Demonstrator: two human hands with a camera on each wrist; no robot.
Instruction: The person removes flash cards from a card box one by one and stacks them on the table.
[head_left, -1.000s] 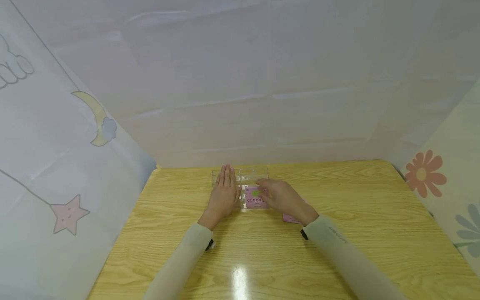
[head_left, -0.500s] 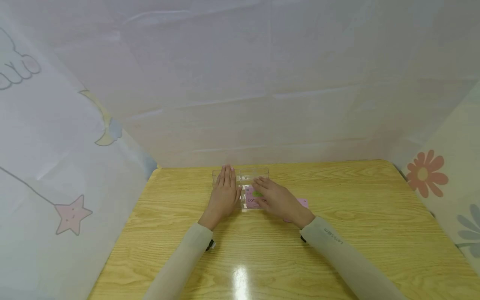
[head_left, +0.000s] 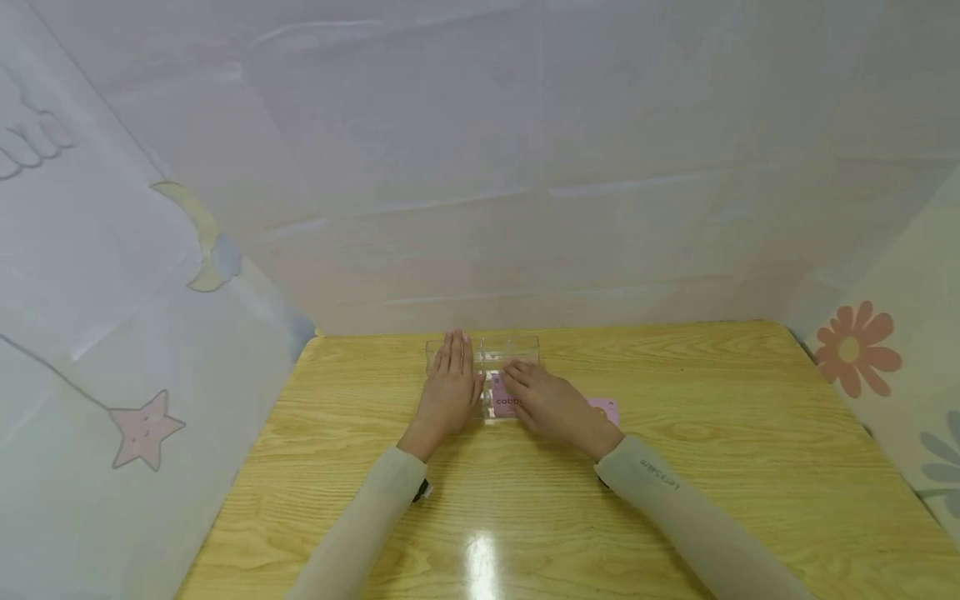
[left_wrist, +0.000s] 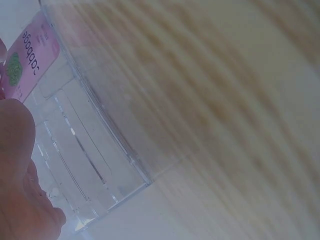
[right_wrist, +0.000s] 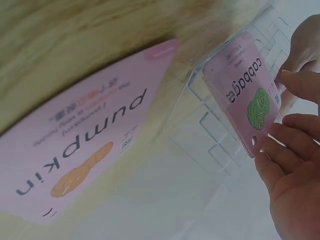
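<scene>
My left hand (head_left: 448, 385) lies with straight fingers over the left part of a clear plastic divided holder (head_left: 512, 344). In the right part of it sits a stack of pink cards, the top one a cabbage card (right_wrist: 247, 90) with a green drawing. My right hand (head_left: 551, 402) reaches over this stack, fingers relaxed and nearly straight, the fingertips touching or very near its edge in the right wrist view. Part of the cabbage card is hidden under that hand. The left wrist view shows vacant slots of the holder beside the card.
A pink pumpkin card (right_wrist: 80, 145) lies on the wooden table (head_left: 480, 492) to the right of the holder, partly behind the right wrist in the head view. A pale printed cloth (head_left: 480, 208) hangs at the back and along the sides.
My right hand has shifted slightly left and its fingers have straightened over the cabbage card, covering more of it. More of the pumpkin card shows beside the wrist. The left hand stays put.
</scene>
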